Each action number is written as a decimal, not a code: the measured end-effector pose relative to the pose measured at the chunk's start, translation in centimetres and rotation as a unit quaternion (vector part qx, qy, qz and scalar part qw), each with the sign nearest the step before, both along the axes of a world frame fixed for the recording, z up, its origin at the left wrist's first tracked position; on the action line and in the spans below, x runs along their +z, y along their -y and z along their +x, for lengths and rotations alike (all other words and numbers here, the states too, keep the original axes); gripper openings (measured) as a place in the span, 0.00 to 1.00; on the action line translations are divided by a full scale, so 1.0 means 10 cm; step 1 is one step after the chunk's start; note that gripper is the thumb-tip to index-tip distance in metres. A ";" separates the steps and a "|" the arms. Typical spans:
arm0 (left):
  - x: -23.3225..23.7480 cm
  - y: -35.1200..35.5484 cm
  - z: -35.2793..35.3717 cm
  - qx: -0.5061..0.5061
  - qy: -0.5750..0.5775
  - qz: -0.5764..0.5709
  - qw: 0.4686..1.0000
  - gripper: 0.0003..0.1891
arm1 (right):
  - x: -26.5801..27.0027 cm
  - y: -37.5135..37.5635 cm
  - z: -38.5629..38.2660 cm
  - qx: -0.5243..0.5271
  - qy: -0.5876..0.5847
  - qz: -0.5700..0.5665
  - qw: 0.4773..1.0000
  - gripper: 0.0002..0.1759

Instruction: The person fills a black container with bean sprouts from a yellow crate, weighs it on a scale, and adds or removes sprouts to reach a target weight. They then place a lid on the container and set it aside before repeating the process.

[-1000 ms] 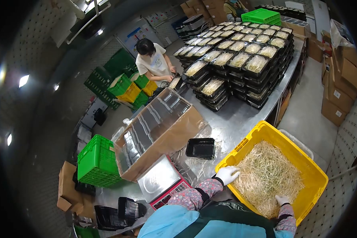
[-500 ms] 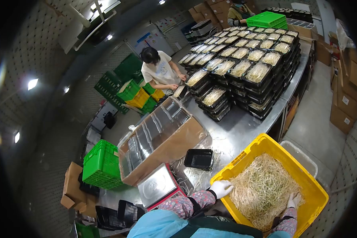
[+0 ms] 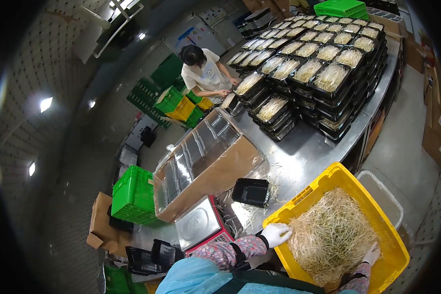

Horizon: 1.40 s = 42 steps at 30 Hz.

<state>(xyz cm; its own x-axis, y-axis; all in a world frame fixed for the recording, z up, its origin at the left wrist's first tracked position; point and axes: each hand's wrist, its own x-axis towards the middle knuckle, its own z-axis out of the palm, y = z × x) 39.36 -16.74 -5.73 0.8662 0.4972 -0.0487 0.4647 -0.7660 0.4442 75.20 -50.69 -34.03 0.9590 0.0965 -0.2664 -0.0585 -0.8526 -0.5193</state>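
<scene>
A yellow crate (image 3: 299,202) at the lower right holds a large heap of pale sprouts (image 3: 330,235). My left hand (image 3: 277,234), in a white glove, is at the crate's left rim beside the sprouts, its fingers curled and what they hold, if anything, hidden. My right hand (image 3: 372,254), also gloved, lies against the right side of the heap, its fingertips partly hidden among the sprouts. An empty black tray (image 3: 250,191) sits on the metal table (image 3: 299,166) left of the crate. Beside it is a red scale with a steel plate (image 3: 198,223).
An open cardboard box (image 3: 215,179) of clear lids stands behind the scale. Stacks of packed trays (image 3: 331,78) cover the table's far part. A co-worker (image 3: 206,73) stands at its far left. Green crates (image 3: 133,194) and black trays (image 3: 164,253) are at the left.
The camera view has shifted, so most objects sit slightly farther right in the picture. Both hands stay at about the same places on the crate and the heap.
</scene>
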 end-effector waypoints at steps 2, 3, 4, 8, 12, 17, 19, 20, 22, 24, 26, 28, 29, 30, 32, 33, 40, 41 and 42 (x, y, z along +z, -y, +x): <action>-0.05 0.00 -0.02 0.004 0.021 0.001 1.000 0.10 | -0.07 -0.04 -0.05 -0.001 -0.055 0.046 0.997 0.43; -0.05 0.01 -0.03 0.004 0.017 -0.001 1.000 0.10 | -0.11 -0.12 -0.15 -0.017 -0.102 0.061 0.993 0.45; -0.05 0.00 -0.03 0.002 0.013 -0.001 1.000 0.10 | -0.14 -0.18 -0.24 -0.033 -0.148 0.077 0.985 0.46; -0.03 0.00 -0.03 0.002 0.023 -0.006 1.000 0.10 | -0.29 -0.26 -0.41 -0.031 -0.263 0.258 0.929 0.49; -0.05 0.00 -0.05 0.003 0.025 -0.001 1.000 0.10 | -0.57 -0.02 -0.38 0.013 -0.259 0.232 0.938 0.49; -0.10 -0.01 -0.08 0.005 0.032 0.003 0.999 0.10 | -0.60 0.10 -0.47 0.058 -0.215 0.201 0.954 0.46; -0.08 0.00 -0.08 0.010 0.052 0.004 0.999 0.10 | -0.33 0.04 -0.60 0.060 -0.249 0.262 0.930 0.44; -0.08 0.00 -0.07 0.012 0.063 0.005 0.998 0.10 | -0.21 0.02 -0.62 0.062 -0.265 0.292 0.917 0.44; -0.07 0.01 -0.07 0.017 0.068 0.004 0.998 0.10 | -0.23 0.01 -0.65 0.043 -0.250 0.335 0.907 0.46; -0.07 0.02 -0.08 0.024 0.069 0.004 0.997 0.10 | -0.17 0.05 -0.64 0.046 -0.317 0.350 0.880 0.47; -0.07 0.01 -0.08 0.027 0.065 0.007 0.997 0.10 | -0.08 -0.01 -0.64 0.007 -0.300 0.303 0.904 0.48; -0.13 0.00 -0.09 0.027 0.070 0.006 0.997 0.10 | -0.32 0.04 -0.61 0.009 -0.321 0.320 0.891 0.49; -0.15 0.00 -0.10 0.027 0.073 0.005 0.997 0.10 | -0.37 0.04 -0.60 -0.010 -0.314 0.304 0.899 0.49; -0.15 0.01 -0.09 0.027 0.077 0.007 0.997 0.10 | -0.37 0.00 -0.61 -0.030 -0.306 0.289 0.907 0.48; -0.11 0.01 -0.10 0.025 0.085 0.009 0.996 0.10 | -0.35 -0.02 -0.69 -0.069 -0.322 0.283 0.901 0.47; -0.11 0.00 -0.10 0.023 0.086 0.010 0.996 0.10 | -0.40 -0.01 -0.71 -0.086 -0.342 0.293 0.889 0.45; -0.15 0.00 -0.12 0.018 0.105 0.009 0.994 0.09 | -0.54 0.14 -0.83 -0.149 -0.456 0.374 0.793 0.37; -0.16 0.00 -0.11 0.015 0.109 0.008 0.994 0.09 | -0.42 0.17 -0.81 -0.143 -0.462 0.393 0.782 0.35; -0.17 -0.01 -0.11 0.012 0.106 0.012 0.994 0.09 | -0.25 0.20 -0.79 -0.135 -0.467 0.409 0.772 0.34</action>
<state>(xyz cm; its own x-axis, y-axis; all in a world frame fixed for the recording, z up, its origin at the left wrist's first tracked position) 38.24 -16.68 -7.40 0.8438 0.5167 0.1448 0.3812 -0.7671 0.5160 67.33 -52.73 -36.56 0.3998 0.4290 -0.8100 -0.8522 -0.1516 -0.5009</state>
